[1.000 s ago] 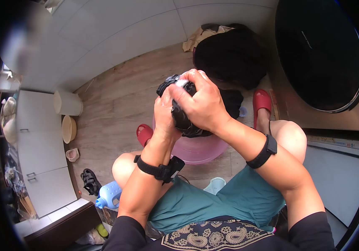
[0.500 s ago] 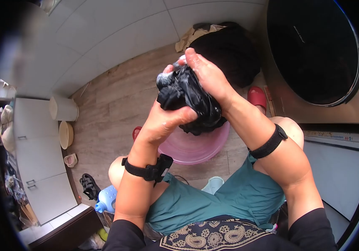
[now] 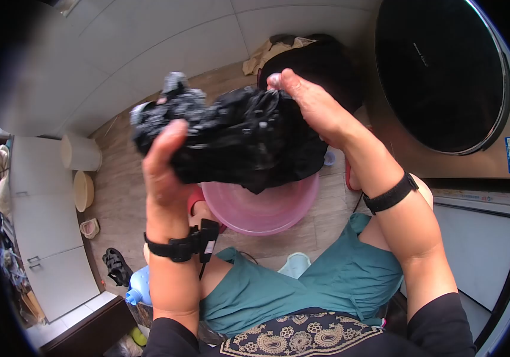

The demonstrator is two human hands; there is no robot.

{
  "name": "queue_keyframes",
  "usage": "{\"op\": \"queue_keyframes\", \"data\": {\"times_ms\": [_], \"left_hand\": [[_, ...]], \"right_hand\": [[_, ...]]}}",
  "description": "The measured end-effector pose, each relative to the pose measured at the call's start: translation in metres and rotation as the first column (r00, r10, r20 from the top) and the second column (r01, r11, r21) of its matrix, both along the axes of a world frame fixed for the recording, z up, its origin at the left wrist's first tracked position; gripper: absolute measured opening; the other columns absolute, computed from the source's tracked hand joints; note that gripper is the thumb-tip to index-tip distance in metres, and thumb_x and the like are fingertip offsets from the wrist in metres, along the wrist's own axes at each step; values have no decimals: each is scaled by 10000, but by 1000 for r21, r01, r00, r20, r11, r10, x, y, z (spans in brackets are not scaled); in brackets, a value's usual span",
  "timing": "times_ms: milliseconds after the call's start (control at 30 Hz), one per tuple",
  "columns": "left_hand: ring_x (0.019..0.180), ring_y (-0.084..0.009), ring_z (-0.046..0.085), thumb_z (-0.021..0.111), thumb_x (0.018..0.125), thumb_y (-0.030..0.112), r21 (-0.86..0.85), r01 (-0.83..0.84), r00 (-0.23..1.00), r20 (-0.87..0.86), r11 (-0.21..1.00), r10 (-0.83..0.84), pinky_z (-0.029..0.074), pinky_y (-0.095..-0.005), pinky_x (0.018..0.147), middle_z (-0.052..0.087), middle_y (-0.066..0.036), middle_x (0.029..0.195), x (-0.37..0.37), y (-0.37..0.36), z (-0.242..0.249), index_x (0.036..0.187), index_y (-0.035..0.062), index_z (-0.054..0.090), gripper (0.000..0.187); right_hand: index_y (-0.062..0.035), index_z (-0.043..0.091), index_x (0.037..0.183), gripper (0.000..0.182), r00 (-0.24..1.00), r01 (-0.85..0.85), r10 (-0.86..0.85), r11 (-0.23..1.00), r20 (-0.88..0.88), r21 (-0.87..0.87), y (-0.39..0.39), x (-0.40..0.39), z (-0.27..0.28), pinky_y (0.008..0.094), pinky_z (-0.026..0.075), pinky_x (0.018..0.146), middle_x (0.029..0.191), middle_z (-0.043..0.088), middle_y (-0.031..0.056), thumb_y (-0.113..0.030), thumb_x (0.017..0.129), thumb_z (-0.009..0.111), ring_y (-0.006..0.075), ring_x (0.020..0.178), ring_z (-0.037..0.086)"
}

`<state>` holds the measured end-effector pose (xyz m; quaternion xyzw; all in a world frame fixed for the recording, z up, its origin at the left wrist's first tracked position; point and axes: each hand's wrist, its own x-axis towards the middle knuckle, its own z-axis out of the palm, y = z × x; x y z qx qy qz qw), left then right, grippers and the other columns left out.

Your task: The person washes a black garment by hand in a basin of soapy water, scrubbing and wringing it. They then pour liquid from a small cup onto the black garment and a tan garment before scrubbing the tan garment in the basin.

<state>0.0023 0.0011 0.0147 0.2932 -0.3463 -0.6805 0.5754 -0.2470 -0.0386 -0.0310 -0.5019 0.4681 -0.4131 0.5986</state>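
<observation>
A wet black garment (image 3: 249,140) with patches of white suds is stretched between my two hands. My left hand (image 3: 166,163) grips its left end, thumb on top and slightly blurred by motion; the other fingers are mostly hidden behind the cloth. At the right end, my right hand (image 3: 317,110) holds the cloth, with suds by the fingertips. Below the garment stands a pink basin (image 3: 261,223) on the floor; the cloth covers its far part, so its contents are largely hidden.
Dark clothes (image 3: 326,65) lie in a heap by the wall. An appliance with a round black lid (image 3: 439,77) stands at right. On the left are a white cabinet (image 3: 47,220), a white bin (image 3: 81,153), a yellow basin (image 3: 83,191), black sandals (image 3: 117,266) and a blue bottle (image 3: 138,285).
My hands have moved apart, the left one going left. The bunched garment is now spread wide between them above the basin.
</observation>
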Motion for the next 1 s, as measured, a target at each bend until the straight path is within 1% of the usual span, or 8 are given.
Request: {"op": "queue_keyframes", "data": {"times_ms": [100,167,267,433,467,633,800,1000], "left_hand": [[1181,-296,603,537,919,349,-154,49,989,-128,987,-69,466,-443,1044,614,-176,1276,33,-1,5,1270,23,581,480],[1207,-304,587,520,940,377,-198,-34,972,-234,980,-14,458,-467,1051,619,-161,1279,39,1,14,1271,41,592,477],[1227,-313,575,493,969,399,-224,-134,932,-359,965,46,442,-497,1064,614,-134,1306,60,0,8,1294,79,597,468],[1244,-310,564,474,993,407,-282,-151,913,-407,947,25,417,-513,1089,606,-117,1332,61,3,11,1284,115,613,435],[1249,-317,562,492,992,392,-251,-149,919,-392,956,40,412,-512,1096,603,-127,1338,65,1,14,1295,99,605,437],[1102,-281,656,602,963,259,-31,-347,934,-102,937,342,509,-435,1010,679,-127,1194,76,-14,19,1196,33,640,327],[978,-214,681,692,900,97,30,-309,936,187,951,298,531,-353,923,701,-86,1055,55,-10,5,1131,32,652,243],[997,-176,653,820,793,136,-153,-216,565,786,964,251,514,-335,926,668,-86,1104,29,-3,-6,1366,63,498,661]], "right_hand": [[-21,598,1281,455,946,-83,151,968,-288,236,1,-4,-4,363,446,1019,1255,634,180,-361,1018,448,252,1208,587],[-14,567,1291,440,847,-194,139,979,-513,-56,0,-9,-69,394,453,1034,1255,617,222,-288,950,525,328,1240,572],[-35,418,1427,675,537,-331,243,942,-808,63,25,1,-69,429,439,1061,1377,521,241,-213,821,657,390,1274,520],[-151,515,1384,623,211,-572,474,769,-855,286,58,38,-101,562,423,1033,1433,490,109,-134,784,679,347,1435,332],[-154,609,1283,489,171,-572,458,767,-872,291,55,39,-106,511,461,1011,1365,567,126,-104,798,646,339,1347,467],[-91,693,1066,273,555,-300,268,947,-787,111,13,12,-72,405,527,849,929,709,154,-65,813,594,315,921,692],[-45,678,1040,186,864,-11,-84,982,-496,-186,-6,7,-27,262,484,771,845,655,10,-180,922,629,74,827,566],[-13,683,1011,130,958,44,-116,963,-261,-266,1,6,21,242,488,804,882,658,-11,-80,913,629,64,859,581]]}}
